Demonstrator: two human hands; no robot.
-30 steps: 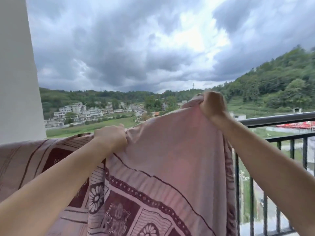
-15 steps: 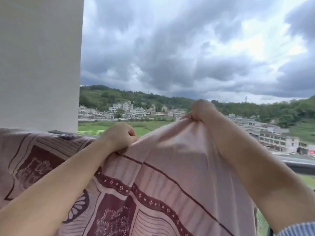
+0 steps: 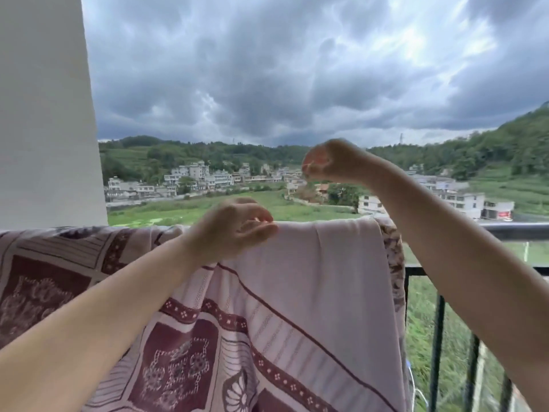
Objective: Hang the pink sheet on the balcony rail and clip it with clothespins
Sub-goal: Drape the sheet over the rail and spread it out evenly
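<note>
One step looks done: the sheet (image 3: 312, 292) is draped over the rail (image 3: 517, 230). Its top fold is touched by the left hand (image 3: 234, 230), fingers loosely curled; the right hand (image 3: 332, 162) is raised clear, curled, empty. No clothespins are seen; clipping remains.

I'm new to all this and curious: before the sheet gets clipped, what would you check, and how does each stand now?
1. Pink sheet draped over the balcony rail: ok.
2. Top fold lies flat along the rail: ok near its right edge; bunched further left.
3. Left hand steadying the fold: ok, fingertips at it.
4. Right hand free for a clothespin: ok, raised clear of the sheet; whether it holds anything, cannot tell.
5. Clothespins within reach: cannot tell, none visible.
</note>
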